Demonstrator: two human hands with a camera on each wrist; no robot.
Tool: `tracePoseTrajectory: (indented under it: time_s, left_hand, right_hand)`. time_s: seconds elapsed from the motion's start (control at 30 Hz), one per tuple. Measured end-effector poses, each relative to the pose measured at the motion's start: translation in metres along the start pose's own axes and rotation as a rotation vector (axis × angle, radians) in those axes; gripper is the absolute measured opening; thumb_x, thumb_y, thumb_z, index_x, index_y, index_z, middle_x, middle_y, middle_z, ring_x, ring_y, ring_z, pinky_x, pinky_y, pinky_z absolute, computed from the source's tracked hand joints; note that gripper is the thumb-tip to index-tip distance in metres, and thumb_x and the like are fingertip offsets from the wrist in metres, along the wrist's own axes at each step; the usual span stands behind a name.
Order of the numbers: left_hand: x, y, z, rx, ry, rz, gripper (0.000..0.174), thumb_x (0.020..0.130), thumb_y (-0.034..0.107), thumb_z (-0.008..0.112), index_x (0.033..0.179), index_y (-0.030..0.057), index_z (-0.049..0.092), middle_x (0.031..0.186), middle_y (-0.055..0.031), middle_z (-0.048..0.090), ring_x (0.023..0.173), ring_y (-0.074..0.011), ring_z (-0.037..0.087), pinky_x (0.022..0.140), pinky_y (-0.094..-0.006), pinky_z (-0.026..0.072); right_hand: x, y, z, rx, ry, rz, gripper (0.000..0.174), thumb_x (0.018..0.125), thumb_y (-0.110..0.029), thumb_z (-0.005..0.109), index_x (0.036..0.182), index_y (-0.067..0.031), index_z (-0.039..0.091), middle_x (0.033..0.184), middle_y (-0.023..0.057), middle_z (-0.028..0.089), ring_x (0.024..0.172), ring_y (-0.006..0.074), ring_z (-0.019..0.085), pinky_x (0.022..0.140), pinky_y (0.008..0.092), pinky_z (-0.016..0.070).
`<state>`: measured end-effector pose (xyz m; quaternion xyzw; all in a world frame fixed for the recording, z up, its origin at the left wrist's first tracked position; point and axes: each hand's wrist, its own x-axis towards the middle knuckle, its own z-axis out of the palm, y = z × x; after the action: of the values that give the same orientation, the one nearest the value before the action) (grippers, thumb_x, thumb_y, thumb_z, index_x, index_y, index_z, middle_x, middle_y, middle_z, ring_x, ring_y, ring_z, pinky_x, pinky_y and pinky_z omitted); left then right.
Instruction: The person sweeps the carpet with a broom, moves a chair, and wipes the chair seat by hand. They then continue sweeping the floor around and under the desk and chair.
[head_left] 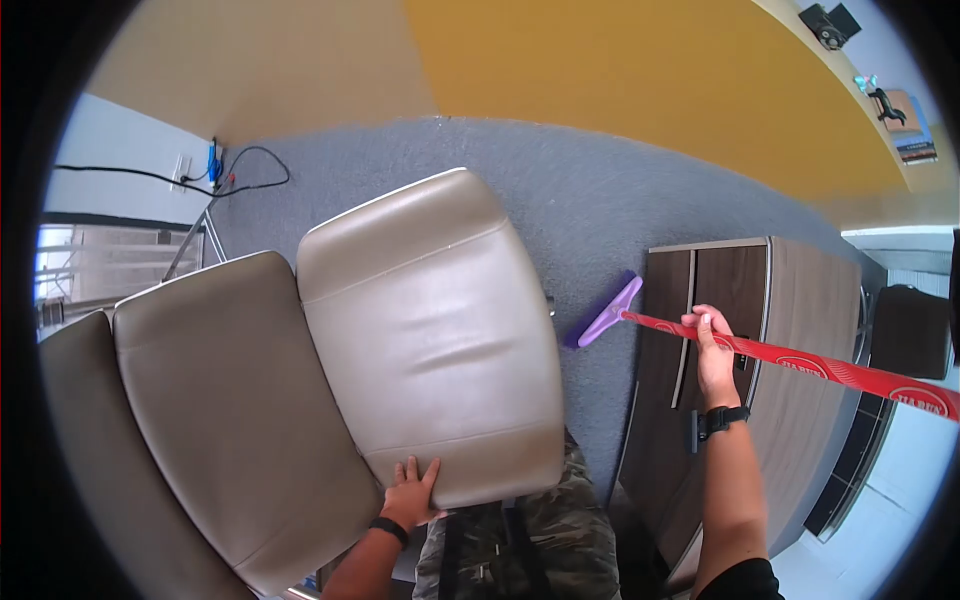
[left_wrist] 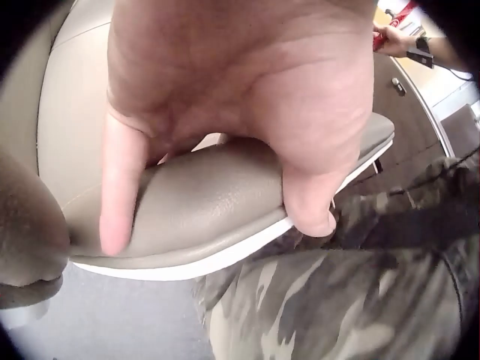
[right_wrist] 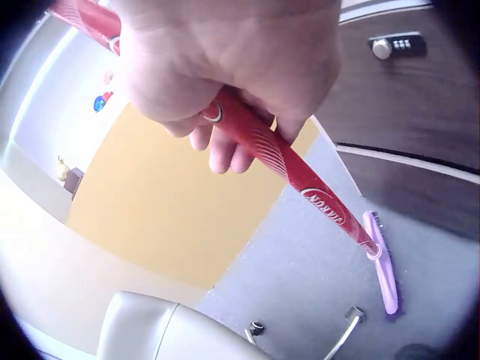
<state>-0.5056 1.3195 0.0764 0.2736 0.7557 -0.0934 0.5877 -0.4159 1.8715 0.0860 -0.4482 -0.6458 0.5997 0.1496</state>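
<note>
In the head view, my left hand (head_left: 407, 497) rests with spread fingers on the near edge of a beige padded chair (head_left: 430, 340). Its thumb lies over the white-trimmed rim, as the left wrist view shows. My right hand (head_left: 712, 350) grips the red handle of a broom (head_left: 790, 357) part way along its length, fingers wrapped around it in the right wrist view. The broom's long purple head (right_wrist: 382, 266) is down at the grey floor, between the chair and a dark wooden cabinet. The handle slopes up past the right side of the head view.
More beige chairs (head_left: 215, 400) stand in a row at the left, against the first. The wooden cabinet (head_left: 815, 350) with a combination lock (right_wrist: 397, 46) is at the right. A black cable (head_left: 130, 172) hangs near the wall socket. A yellow wall (head_left: 600, 60) closes the back.
</note>
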Motion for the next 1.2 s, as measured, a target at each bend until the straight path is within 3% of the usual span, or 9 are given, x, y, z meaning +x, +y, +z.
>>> tracePoseTrajectory:
  time_s: [0.17, 0.3, 0.67, 0.87, 0.97, 1.03, 1.1, 1.13, 1.2]
  left_hand:
    - [-0.012, 0.000, 0.040, -0.056, -0.024, -0.126, 0.121, 0.069, 0.049, 0.088, 0.161, 0.0385, 0.009, 0.167, -0.0200, 0.011, 0.151, -0.0475, 0.016, 0.104, -0.0586, 0.0469]
    - [-0.010, -0.007, 0.057, -0.110, 0.033, -0.138, 0.125, 0.066, 0.054, 0.088, 0.161, 0.0389, 0.009, 0.167, -0.0200, 0.011, 0.152, -0.0462, 0.016, 0.108, -0.0590, 0.0429]
    - [-0.030, -0.031, 0.091, -0.026, -0.092, -0.237, 0.125, 0.065, 0.052, 0.089, 0.160, 0.0411, 0.009, 0.169, -0.0140, 0.010, 0.154, -0.0362, 0.017, 0.107, -0.0586, 0.0436]
    - [-0.033, -0.052, 0.101, 0.032, -0.040, -0.256, 0.128, 0.060, 0.051, 0.092, 0.161, 0.0348, 0.014, 0.168, -0.0142, 0.015, 0.153, -0.0353, 0.022, 0.106, -0.0591, 0.0437]
    - [-0.012, -0.042, 0.081, 0.103, -0.165, -0.296, 0.110, 0.065, 0.039, 0.088, 0.157, 0.0232, 0.030, 0.162, -0.0193, 0.029, 0.146, -0.0378, 0.036, 0.111, -0.0564, 0.0399]
    - [0.060, -0.062, 0.136, -0.136, -0.366, -0.149, 0.106, 0.072, 0.040, 0.079, 0.161, 0.0293, 0.021, 0.167, -0.0163, 0.017, 0.151, -0.0363, 0.028, 0.111, -0.0676, 0.0334]
    - [0.049, -0.026, 0.109, -0.368, -0.144, -0.040, 0.108, 0.078, 0.055, 0.074, 0.162, 0.0252, 0.013, 0.168, -0.0175, 0.013, 0.152, -0.0373, 0.024, 0.109, -0.0690, 0.0342]
    - [0.044, -0.007, 0.092, -0.368, -0.145, -0.041, 0.108, 0.078, 0.055, 0.074, 0.162, 0.0252, 0.013, 0.168, -0.0175, 0.013, 0.152, -0.0373, 0.024, 0.109, -0.0690, 0.0342]
    - [0.036, 0.027, 0.057, -0.500, -0.002, -0.366, 0.117, 0.079, 0.066, 0.071, 0.163, 0.0225, 0.002, 0.169, -0.0177, 0.008, 0.153, -0.0371, 0.022, 0.110, -0.0676, 0.0346]
  right_hand:
    - [0.013, 0.033, -0.019, -0.016, -0.068, 0.065, 0.027, 0.106, -0.026, 0.054, 0.120, -0.0048, 0.063, 0.100, 0.0065, 0.071, 0.097, 0.0162, 0.065, 0.095, 0.0342, 0.0503]
    - [0.013, 0.048, -0.024, -0.002, -0.092, 0.128, 0.025, 0.107, -0.025, 0.053, 0.120, -0.0056, 0.063, 0.099, 0.0068, 0.071, 0.095, 0.0157, 0.066, 0.093, 0.0338, 0.0513]
    - [-0.003, 0.072, -0.050, -0.008, -0.206, 0.147, 0.028, 0.108, -0.029, 0.049, 0.122, -0.0062, 0.060, 0.102, 0.0073, 0.069, 0.100, 0.0170, 0.064, 0.099, 0.0355, 0.0498]
    - [-0.022, 0.081, -0.053, -0.056, -0.222, 0.121, 0.031, 0.108, -0.031, 0.050, 0.121, -0.0051, 0.060, 0.106, 0.0083, 0.069, 0.104, 0.0183, 0.064, 0.103, 0.0359, 0.0470]
    - [-0.025, 0.076, -0.044, -0.074, -0.208, 0.112, 0.028, 0.106, -0.028, 0.054, 0.118, -0.0035, 0.063, 0.104, 0.0091, 0.071, 0.103, 0.0188, 0.065, 0.102, 0.0360, 0.0476]
    - [-0.028, 0.072, -0.039, -0.093, -0.218, 0.106, 0.028, 0.106, -0.028, 0.054, 0.118, -0.0035, 0.063, 0.104, 0.0091, 0.071, 0.102, 0.0188, 0.065, 0.101, 0.0361, 0.0479]
    - [-0.024, 0.071, -0.036, -0.130, -0.229, 0.112, 0.028, 0.106, -0.028, 0.054, 0.118, -0.0035, 0.063, 0.103, 0.0088, 0.070, 0.102, 0.0188, 0.065, 0.100, 0.0361, 0.0485]
    - [-0.022, 0.070, -0.034, -0.129, -0.229, 0.113, 0.028, 0.106, -0.028, 0.054, 0.118, -0.0035, 0.063, 0.103, 0.0088, 0.070, 0.102, 0.0188, 0.065, 0.100, 0.0361, 0.0485]
    - [-0.016, 0.068, -0.035, -0.147, -0.265, 0.122, 0.027, 0.107, -0.027, 0.051, 0.117, -0.0046, 0.063, 0.100, 0.0073, 0.070, 0.101, 0.0175, 0.065, 0.101, 0.0357, 0.0466]
